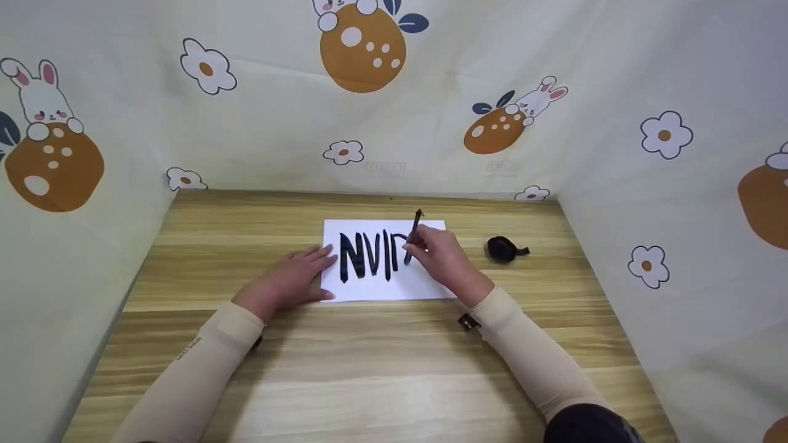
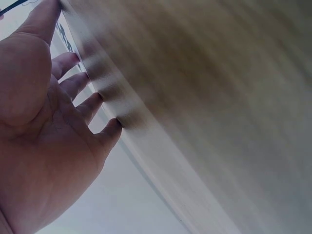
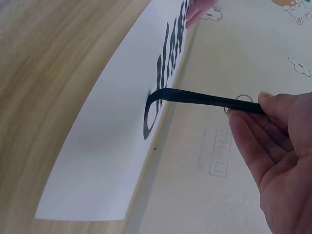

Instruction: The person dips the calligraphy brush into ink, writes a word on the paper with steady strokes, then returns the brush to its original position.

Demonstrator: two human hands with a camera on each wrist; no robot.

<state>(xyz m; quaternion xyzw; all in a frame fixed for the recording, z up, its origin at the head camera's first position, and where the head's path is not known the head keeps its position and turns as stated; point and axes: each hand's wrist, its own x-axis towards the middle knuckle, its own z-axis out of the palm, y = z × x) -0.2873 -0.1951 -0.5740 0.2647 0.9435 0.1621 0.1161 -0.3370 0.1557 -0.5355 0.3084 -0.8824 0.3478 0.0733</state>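
On the wooden table lies a white sheet of paper (image 1: 369, 293) bearing thick black strokes (image 1: 352, 258) that look like N, V, I and an arched shape. My right hand (image 1: 442, 255) pinches a slim black brush (image 3: 204, 99) between thumb and fingers. In the right wrist view, the brush's dark tip (image 3: 155, 94) bends against the paper at the arched stroke. My left hand (image 1: 292, 278) has its fingers spread, and the fingertips rest on the sheet's left edge. The left wrist view shows that palm (image 2: 53, 161) with the fingertips against the surface.
To the right of the paper, a small round black dish (image 1: 502, 249) with a short handle stands on the wooden table (image 1: 369, 369). Pale cloth walls (image 1: 265, 123) printed with rabbits and flowers rise at the back and both sides.
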